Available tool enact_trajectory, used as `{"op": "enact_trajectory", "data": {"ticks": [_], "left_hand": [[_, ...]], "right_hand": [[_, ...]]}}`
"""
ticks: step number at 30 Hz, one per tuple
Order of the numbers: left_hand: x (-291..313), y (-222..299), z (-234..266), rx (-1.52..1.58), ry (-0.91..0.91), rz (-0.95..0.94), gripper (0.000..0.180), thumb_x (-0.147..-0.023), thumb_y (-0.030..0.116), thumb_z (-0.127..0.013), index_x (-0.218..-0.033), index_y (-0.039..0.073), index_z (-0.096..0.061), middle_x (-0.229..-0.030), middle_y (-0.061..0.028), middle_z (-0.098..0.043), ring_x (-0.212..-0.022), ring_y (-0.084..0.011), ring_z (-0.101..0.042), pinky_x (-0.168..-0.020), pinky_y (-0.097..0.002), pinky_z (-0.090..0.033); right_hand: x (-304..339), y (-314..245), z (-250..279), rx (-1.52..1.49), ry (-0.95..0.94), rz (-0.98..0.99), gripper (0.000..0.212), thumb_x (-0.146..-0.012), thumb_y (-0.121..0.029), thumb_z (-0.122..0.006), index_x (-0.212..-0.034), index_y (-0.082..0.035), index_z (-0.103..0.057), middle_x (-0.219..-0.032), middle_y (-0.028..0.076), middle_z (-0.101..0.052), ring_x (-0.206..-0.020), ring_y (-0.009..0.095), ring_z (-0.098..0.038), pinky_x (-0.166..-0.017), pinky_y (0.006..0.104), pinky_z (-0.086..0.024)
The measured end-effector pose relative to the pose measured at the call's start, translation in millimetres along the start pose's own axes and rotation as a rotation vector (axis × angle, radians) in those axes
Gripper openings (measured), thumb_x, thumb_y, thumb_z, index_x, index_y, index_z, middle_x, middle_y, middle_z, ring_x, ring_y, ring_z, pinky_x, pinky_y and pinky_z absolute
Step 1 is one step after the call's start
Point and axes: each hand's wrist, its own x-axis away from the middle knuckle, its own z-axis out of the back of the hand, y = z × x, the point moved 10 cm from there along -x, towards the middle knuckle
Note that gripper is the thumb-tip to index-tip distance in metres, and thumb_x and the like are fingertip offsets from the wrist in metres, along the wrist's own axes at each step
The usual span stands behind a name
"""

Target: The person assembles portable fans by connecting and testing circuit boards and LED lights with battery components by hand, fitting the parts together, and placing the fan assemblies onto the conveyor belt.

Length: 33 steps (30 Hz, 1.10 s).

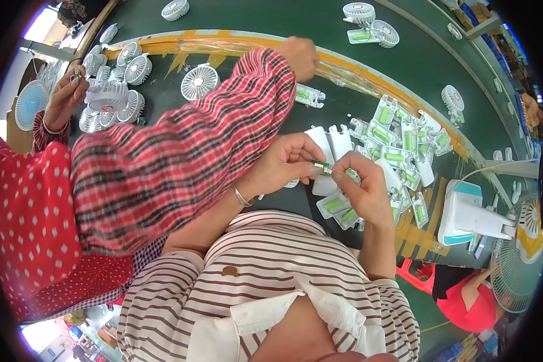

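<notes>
My left hand (286, 161) pinches a small green circuit board (321, 165) between thumb and fingers, just in front of my chest. Close against it, my right hand (363, 186) is closed in a pinch at the board's right end; whether it grips the board or a tiny part on it is too small to tell. Beneath and beyond my hands lie white fan handle housings (340, 141). To their right spreads a heap of open white housings with green battery cells (394, 157). A few more such housings (338, 208) lie below my right hand.
A co-worker's plaid sleeve (181, 151) crosses from the left over my left forearm; that person's fist (300, 58) is beyond my hands. White handheld fans (200, 81) lie on the green table, several clustered left. A desk fan (516, 253) stands at the right.
</notes>
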Motion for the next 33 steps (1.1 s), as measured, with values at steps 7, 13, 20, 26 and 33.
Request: {"op": "enact_trajectory", "data": {"ticks": [7,13,20,26,33], "left_hand": [[3,8,-1,-0.188,0.024,-0.024,0.015,-0.081,-0.006,-0.058,-0.095,0.000,-0.057,-0.078,-0.0020,-0.062,-0.068,-0.0046,-0.057,-0.060,-0.0191,-0.048],[9,12,-2,-0.321,0.118,-0.066,0.017,-0.079,-0.007,-0.059,-0.095,-0.001,-0.056,-0.077,-0.0020,-0.061,-0.068,-0.0049,-0.056,-0.061,-0.0195,-0.047],[8,14,2,-0.422,0.212,-0.170,0.018,-0.079,-0.007,-0.058,-0.095,0.000,-0.056,-0.077,-0.0031,-0.060,-0.069,-0.0044,-0.056,-0.062,-0.0198,-0.047],[3,24,4,-0.567,0.191,-0.148,0.019,-0.076,-0.009,-0.057,-0.093,-0.001,-0.056,-0.075,-0.0034,-0.059,-0.065,-0.0043,-0.055,-0.058,-0.0199,-0.046],[8,28,-2,-0.568,0.301,-0.302,0.018,-0.075,-0.009,-0.057,-0.091,-0.001,-0.054,-0.077,-0.0054,-0.060,-0.066,-0.0065,-0.057,-0.059,-0.0210,-0.048]], "right_hand": [[-3,-8,-4,0.172,-0.051,0.076,0.003,-0.076,-0.002,-0.060,-0.076,-0.001,-0.057,-0.070,0.008,-0.057,-0.069,0.021,-0.053,-0.068,0.0312,-0.040],[0,12,-3,0.049,0.046,-0.085,0.004,-0.075,-0.002,-0.060,-0.075,0.000,-0.057,-0.071,0.009,-0.058,-0.070,0.024,-0.055,-0.069,0.0331,-0.041],[8,-15,-4,0.371,0.234,0.203,0.005,-0.076,-0.002,-0.060,-0.077,-0.004,-0.055,-0.072,0.008,-0.054,-0.067,0.025,-0.049,-0.067,0.0356,-0.035],[-2,-23,-6,0.398,0.191,0.310,0.007,-0.074,0.000,-0.059,-0.077,-0.004,-0.055,-0.074,0.008,-0.054,-0.071,0.027,-0.049,-0.068,0.0361,-0.035],[16,-26,-13,0.532,0.434,0.317,0.015,-0.075,0.004,-0.058,-0.089,-0.002,-0.059,-0.089,0.012,-0.059,-0.083,0.032,-0.053,-0.077,0.0387,-0.040]]}}
